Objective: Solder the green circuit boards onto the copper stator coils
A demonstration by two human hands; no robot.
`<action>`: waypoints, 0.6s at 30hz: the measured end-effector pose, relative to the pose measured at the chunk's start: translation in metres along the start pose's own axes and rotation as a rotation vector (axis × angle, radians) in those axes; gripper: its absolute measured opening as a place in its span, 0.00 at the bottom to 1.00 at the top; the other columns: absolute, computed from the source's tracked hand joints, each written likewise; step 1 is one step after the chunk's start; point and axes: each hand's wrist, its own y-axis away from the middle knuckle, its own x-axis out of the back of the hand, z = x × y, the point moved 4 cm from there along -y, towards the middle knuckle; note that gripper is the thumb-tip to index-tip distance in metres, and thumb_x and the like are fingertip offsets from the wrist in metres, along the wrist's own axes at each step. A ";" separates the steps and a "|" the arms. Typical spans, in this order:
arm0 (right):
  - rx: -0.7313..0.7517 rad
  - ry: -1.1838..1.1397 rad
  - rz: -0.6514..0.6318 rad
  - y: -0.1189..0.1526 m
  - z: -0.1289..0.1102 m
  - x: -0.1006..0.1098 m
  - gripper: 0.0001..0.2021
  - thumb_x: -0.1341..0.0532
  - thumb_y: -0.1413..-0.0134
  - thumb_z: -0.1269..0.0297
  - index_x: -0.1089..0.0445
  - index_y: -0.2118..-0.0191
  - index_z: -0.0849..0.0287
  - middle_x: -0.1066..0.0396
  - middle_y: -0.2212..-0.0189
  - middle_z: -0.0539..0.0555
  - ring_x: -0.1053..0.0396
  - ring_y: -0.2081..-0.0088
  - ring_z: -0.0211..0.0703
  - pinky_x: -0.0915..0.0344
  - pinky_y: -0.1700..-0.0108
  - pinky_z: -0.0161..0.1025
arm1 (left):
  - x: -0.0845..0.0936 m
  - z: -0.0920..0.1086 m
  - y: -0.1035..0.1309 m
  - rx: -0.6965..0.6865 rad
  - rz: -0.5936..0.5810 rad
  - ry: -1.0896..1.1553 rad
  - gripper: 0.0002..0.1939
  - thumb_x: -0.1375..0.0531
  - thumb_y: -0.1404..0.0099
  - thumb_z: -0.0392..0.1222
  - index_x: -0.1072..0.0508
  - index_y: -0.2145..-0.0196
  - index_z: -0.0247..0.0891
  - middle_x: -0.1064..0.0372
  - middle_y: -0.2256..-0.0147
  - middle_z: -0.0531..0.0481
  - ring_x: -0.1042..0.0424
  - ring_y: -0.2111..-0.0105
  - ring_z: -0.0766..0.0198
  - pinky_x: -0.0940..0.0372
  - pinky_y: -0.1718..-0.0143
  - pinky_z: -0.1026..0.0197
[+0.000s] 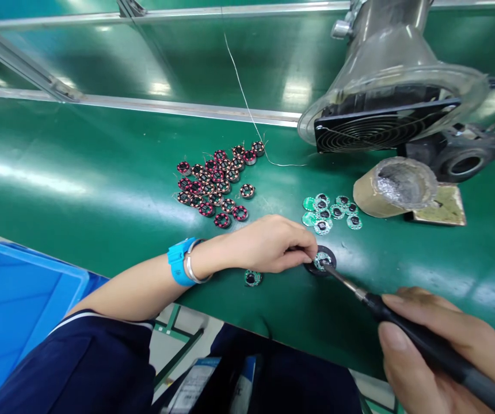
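My right hand (433, 345) is wrapped round the black handle of a soldering iron (372, 302). The iron's tip touches a small round circuit board (323, 260) lying in a black ring-shaped holder (332, 265). My left hand (280, 244) is at the holder's left edge, its thumb and fingertips pinched together over the board's edge; whatever they hold is too small to make out. Several green round boards (337, 211) lie just beyond the holder. A single board (252, 278) rests below my left wrist.
Several copper-wound coils (217, 184) are grouped left of centre. Thin wire (247, 103) hangs down behind them. A fume hood with a fan (368, 132), a cardboard tube (377, 190) and an iron stand (459, 161) are at the right. A blue bin (23, 299) is at the left.
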 end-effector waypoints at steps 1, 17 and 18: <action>-0.044 0.009 0.024 0.001 0.001 -0.001 0.14 0.37 0.45 0.73 0.29 0.53 0.53 0.28 0.68 0.50 0.30 0.73 0.38 0.31 0.70 0.38 | 0.000 0.000 0.000 0.001 -0.001 -0.001 0.06 0.42 0.33 0.33 0.25 0.64 0.36 0.23 0.65 0.52 0.26 0.67 0.69 0.36 0.64 0.69; -0.116 0.035 0.059 0.005 0.000 -0.006 0.10 0.36 0.45 0.72 0.29 0.57 0.53 0.29 0.69 0.49 0.29 0.70 0.39 0.30 0.66 0.39 | 0.000 0.000 0.000 0.001 0.004 0.008 0.06 0.43 0.34 0.33 0.25 0.65 0.37 0.23 0.65 0.53 0.26 0.67 0.69 0.35 0.64 0.67; -0.117 0.011 0.058 0.005 0.001 -0.005 0.11 0.36 0.45 0.72 0.29 0.56 0.53 0.29 0.69 0.49 0.29 0.70 0.39 0.30 0.66 0.39 | 0.000 0.000 0.000 0.004 0.003 0.007 0.06 0.43 0.34 0.33 0.25 0.65 0.37 0.23 0.65 0.53 0.26 0.67 0.69 0.35 0.64 0.67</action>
